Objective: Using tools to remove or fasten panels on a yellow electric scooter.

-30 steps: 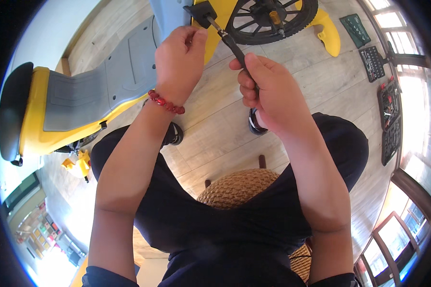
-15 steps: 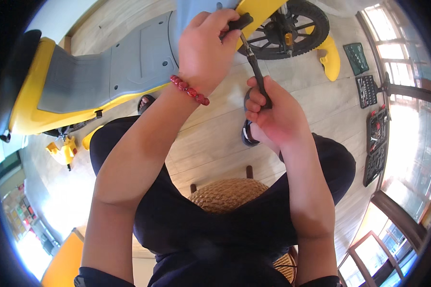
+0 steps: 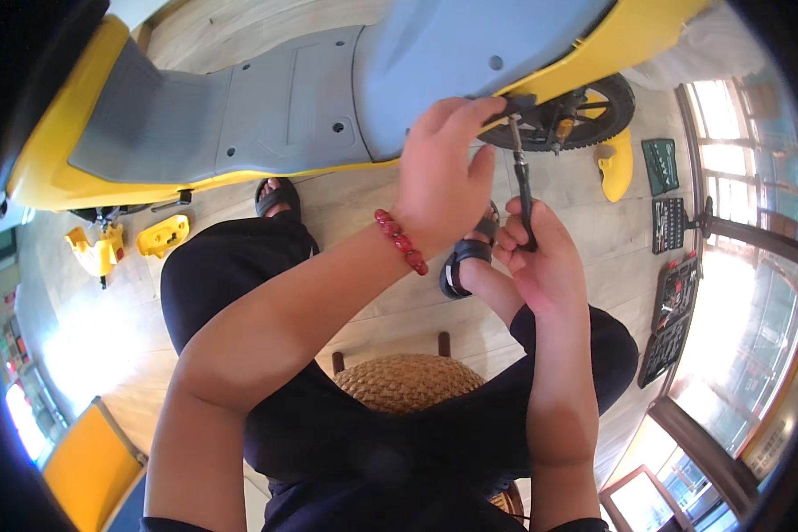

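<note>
A yellow-and-grey electric scooter (image 3: 293, 106) extends across the far side. My left hand (image 3: 448, 168), with a red bead bracelet at its wrist, is closed around a dark piece (image 3: 521, 103) at the scooter's yellow front edge. The fingers partly cover that piece, and its kind cannot be made out. My right hand (image 3: 545, 262) grips the black handle of a slim hand tool (image 3: 522, 182). Its metal shaft points away from me and its tip meets the dark piece beside my left fingers. Just beyond is the spoked front wheel (image 3: 616, 105) with its black tyre.
Yellow plastic covers (image 3: 163, 236) lie on the floor at the left, and a yellow fender-like part (image 3: 615, 168) at the right. Open tool cases (image 3: 669, 301) and a green case (image 3: 660, 166) line the right side. A woven stool (image 3: 408, 383) is beneath me.
My view has shifted, so the scooter and both hands appear lower and the hands farther right. Both hands keep their grips, and the tool still meets the dark piece.
</note>
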Tool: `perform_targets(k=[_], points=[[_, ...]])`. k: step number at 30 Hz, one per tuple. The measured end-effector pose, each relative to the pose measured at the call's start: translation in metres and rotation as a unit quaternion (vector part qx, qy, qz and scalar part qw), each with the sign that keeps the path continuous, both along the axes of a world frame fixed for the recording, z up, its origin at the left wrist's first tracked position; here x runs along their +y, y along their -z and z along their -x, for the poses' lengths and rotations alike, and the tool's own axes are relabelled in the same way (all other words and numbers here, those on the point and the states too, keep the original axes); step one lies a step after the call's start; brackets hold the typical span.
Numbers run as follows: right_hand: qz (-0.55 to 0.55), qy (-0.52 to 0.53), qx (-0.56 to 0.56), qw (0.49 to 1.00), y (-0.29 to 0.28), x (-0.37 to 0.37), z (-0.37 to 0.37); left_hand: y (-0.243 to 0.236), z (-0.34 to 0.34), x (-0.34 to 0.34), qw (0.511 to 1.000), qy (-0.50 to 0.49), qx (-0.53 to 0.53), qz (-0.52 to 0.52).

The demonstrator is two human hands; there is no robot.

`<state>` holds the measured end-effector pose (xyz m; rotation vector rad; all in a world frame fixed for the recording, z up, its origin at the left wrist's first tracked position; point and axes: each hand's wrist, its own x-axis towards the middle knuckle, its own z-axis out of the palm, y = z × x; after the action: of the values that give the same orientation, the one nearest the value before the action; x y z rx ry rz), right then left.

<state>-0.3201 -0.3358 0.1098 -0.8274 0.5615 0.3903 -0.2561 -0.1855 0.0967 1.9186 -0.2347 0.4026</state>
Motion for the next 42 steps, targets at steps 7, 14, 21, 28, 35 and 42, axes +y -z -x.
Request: perform_targets(k=[7,14,21,28,35,42], points=[[0.044,-0.063,-0.045,0.996,0.014,-0.013,-0.004,0.000,0.005,-0.010,0.993,-0.014,0.074,0.095],[0.104,-0.057,-0.053,0.992,0.019,-0.015,-0.004,-0.010,0.011,-0.007,0.952,0.028,0.212,0.219],[0.153,-0.046,-0.095,0.983,0.016,-0.013,-0.001,-0.004,0.009,-0.009,0.982,-0.002,0.114,0.149],[0.196,-0.037,-0.096,0.975,0.008,-0.004,0.002,-0.006,0.007,-0.010,0.980,-0.014,0.107,0.169],[0.316,-0.024,-0.126,0.940,0.003,0.002,0.005,-0.003,0.009,-0.013,0.987,-0.019,0.100,0.126],[0.513,-0.067,-0.158,0.841,-0.008,0.010,0.006,-0.004,0.006,-0.008,0.980,-0.011,0.128,0.150]])
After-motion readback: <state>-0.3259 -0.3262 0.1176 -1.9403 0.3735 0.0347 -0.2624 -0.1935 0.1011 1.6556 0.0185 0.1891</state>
